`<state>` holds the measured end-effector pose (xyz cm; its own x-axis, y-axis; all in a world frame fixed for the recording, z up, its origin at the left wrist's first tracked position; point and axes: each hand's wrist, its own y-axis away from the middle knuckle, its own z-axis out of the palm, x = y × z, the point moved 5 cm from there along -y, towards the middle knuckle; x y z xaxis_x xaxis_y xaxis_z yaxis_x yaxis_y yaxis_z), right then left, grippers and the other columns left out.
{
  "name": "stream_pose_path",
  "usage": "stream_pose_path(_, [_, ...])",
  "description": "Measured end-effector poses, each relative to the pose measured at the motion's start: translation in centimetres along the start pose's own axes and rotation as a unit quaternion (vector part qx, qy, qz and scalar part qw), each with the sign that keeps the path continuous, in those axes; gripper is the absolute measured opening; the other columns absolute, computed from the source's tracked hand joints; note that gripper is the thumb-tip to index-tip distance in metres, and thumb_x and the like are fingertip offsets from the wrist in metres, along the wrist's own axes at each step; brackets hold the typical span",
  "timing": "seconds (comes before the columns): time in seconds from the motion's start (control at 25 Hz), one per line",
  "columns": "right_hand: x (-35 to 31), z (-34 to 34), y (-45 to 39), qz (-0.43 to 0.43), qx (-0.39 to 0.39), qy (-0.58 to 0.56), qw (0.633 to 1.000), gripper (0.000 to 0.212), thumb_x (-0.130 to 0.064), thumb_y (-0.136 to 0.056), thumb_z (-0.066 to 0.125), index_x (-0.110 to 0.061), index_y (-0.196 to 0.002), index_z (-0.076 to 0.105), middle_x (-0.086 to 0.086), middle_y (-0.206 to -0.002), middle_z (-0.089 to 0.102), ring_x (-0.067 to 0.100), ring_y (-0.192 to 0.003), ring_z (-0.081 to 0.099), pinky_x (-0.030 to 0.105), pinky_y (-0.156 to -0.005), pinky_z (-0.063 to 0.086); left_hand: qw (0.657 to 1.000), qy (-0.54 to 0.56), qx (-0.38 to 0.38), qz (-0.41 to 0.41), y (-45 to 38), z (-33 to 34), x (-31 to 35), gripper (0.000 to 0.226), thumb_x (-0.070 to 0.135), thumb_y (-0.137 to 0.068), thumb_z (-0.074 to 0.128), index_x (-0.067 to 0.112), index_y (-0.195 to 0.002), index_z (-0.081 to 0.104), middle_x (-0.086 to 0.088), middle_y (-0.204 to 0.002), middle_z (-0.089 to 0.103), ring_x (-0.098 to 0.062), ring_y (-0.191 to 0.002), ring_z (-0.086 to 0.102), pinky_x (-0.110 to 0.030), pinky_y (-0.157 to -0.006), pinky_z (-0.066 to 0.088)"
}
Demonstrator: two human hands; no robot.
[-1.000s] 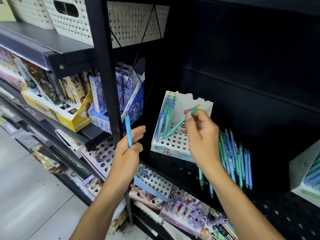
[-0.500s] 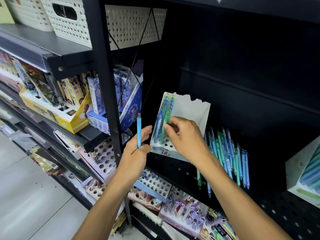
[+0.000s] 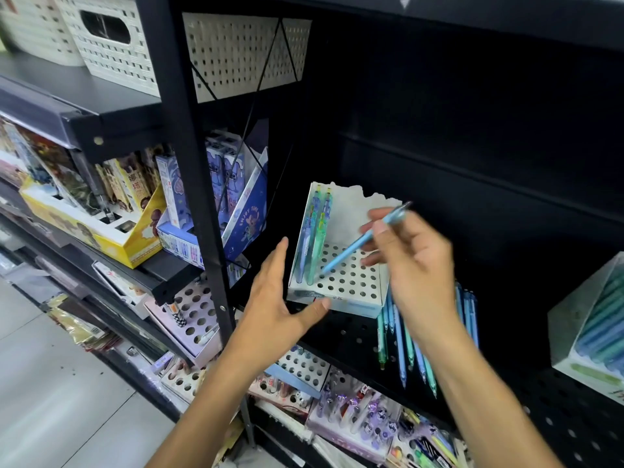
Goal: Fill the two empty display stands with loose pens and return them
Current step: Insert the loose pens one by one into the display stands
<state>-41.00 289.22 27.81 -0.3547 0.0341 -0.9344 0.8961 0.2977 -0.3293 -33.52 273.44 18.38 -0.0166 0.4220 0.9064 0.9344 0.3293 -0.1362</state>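
Note:
A white display stand (image 3: 351,288) with a holed base sits on the black shelf, with a few blue and green pens (image 3: 315,238) upright in its left rows. My right hand (image 3: 415,261) pinches a light blue pen (image 3: 358,244) and tilts it with the tip over a hole near the standing pens. My left hand (image 3: 273,298) is open beside the stand's left front corner, thumb at its lower edge, holding nothing. Loose pens (image 3: 405,342) lie on the shelf behind my right wrist, partly hidden. A second stand (image 3: 570,336) with pens shows at the right edge.
A black upright post (image 3: 192,197) stands left of the stand. Boxed stationery (image 3: 216,211) fills the left shelves, and other pen stands (image 3: 341,410) crowd the shelf below. White baskets (image 3: 111,45) sit on the top shelf.
The blue pen has passed from my left hand to my right. My left hand opened and moved to the stand's left side. My right hand lifted away from the green pen, which now stands in its hole.

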Motion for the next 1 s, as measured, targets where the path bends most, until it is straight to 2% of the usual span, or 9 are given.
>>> stream_pose_path(0.08, [0.3,-1.5,-2.1,-0.020,0.059,0.063,0.996,0.015,-0.013,-0.101,0.054,-0.019,-0.106,0.066,-0.003,-0.090,0.070,0.007,-0.075,0.068,0.030,-0.076,0.059,0.998,0.040,0.032,-0.025,-1.1,-0.1,-1.0,0.097,0.041,-0.083,0.076,0.043,-0.155,0.011,0.018,-0.162,0.016,0.002,-0.145,0.014,-0.035,-0.121,0.019])
stream_pose_path(0.16, [1.5,-1.0,-3.9,-0.033,0.067,0.115,0.991,0.013,-0.016,-0.101,0.055,-0.021,-0.108,0.064,-0.005,-0.092,0.070,0.008,-0.078,0.070,0.037,-0.081,0.060,0.998,0.051,0.033,-0.036,-2.3,0.5,-1.4,0.094,0.042,-0.082,0.077,0.043,-0.155,0.016,0.014,-0.160,0.028,-0.006,-0.146,0.026,-0.042,-0.119,0.029])
stream_pose_path(0.28, [3.4,0.7,-6.0,-0.053,0.059,0.160,0.984,0.012,-0.016,-0.099,0.056,-0.017,-0.109,0.063,-0.007,-0.093,0.071,0.012,-0.081,0.070,0.041,-0.080,0.058,0.998,0.050,0.018,-0.026,-3.2,1.5,-1.5,0.089,0.042,-0.083,0.077,0.043,-0.153,0.023,0.017,-0.147,0.046,-0.005,-0.135,0.044,-0.035,-0.114,0.037])
stream_pose_path(0.4, [4.7,2.1,-7.4,-0.054,0.034,0.203,0.977,0.017,-0.020,-0.099,0.056,-0.013,-0.113,0.063,-0.003,-0.094,0.071,0.014,-0.084,0.069,0.039,-0.081,0.057,0.998,0.048,0.022,-0.028,-3.2,1.5,-1.9,0.086,0.046,-0.083,0.076,0.045,-0.152,0.025,0.023,-0.140,0.049,-0.001,-0.131,0.045,-0.027,-0.110,0.037])
stream_pose_path(0.64, [5.8,4.0,-8.5,-0.059,-0.057,0.320,0.944,0.011,-0.019,-0.099,0.057,-0.011,-0.098,0.065,-0.001,-0.076,0.066,0.014,-0.066,0.057,0.029,-0.063,0.044,0.999,0.012,0.021,-0.022,-3.2,1.8,-2.9,0.092,0.061,-0.077,0.073,0.051,-0.151,0.019,0.019,-0.144,0.051,-0.011,-0.123,0.059,-0.040,-0.109,0.044])
stream_pose_path(0.8, [5.2,4.1,-8.0,-0.022,-0.069,0.354,0.932,0.017,-0.025,-0.097,0.061,-0.012,-0.090,0.070,0.003,-0.079,0.070,0.018,-0.070,0.061,0.032,-0.070,0.051,0.998,0.039,0.032,-0.040,-2.9,1.4,-2.3,0.095,0.076,-0.074,0.063,0.044,-0.153,0.022,0.015,-0.151,0.045,-0.005,-0.136,0.043,-0.041,-0.114,0.038])
stream_pose_path(0.88, [4.0,2.4,-5.7,-0.044,-0.020,0.302,0.952,0.013,-0.025,-0.096,0.062,-0.015,-0.097,0.071,-0.002,-0.086,0.074,0.014,-0.078,0.067,0.031,-0.075,0.055,0.993,0.026,0.113,-0.035,-1.6,0.5,-1.4,0.076,0.062,-0.084,0.064,0.040,-0.150,0.033,0.012,-0.151,0.042,-0.007,-0.137,0.040,-0.045,-0.114,0.037])
stream_pose_path(0.96, [3.3,-1.7,-2.3,-0.069,0.068,0.231,0.968,0.009,-0.018,-0.094,0.063,-0.018,-0.095,0.072,-0.010,-0.082,0.073,0.006,-0.073,0.067,0.024,-0.070,0.054,0.978,-0.007,0.209,0.021,0.7,0.2,0.2,0.046,0.035,-0.094,0.063,0.033,-0.137,0.048,0.008,-0.136,0.050,-0.006,-0.122,0.049,-0.040,-0.103,0.044])
stream_pose_path(1.0, [3.3,-4.4,-0.5,-0.070,0.113,0.222,0.966,0.008,-0.015,-0.092,0.064,-0.019,-0.092,0.072,-0.012,-0.077,0.071,0.004,-0.069,0.065,0.023,-0.067,0.052,0.974,-0.008,0.220,0.053,1.6,0.8,1.5,0.034,0.028,-0.095,0.060,0.031,-0.128,0.053,0.009,-0.126,0.053,-0.004,-0.114,0.052,-0.034,-0.097,0.045])
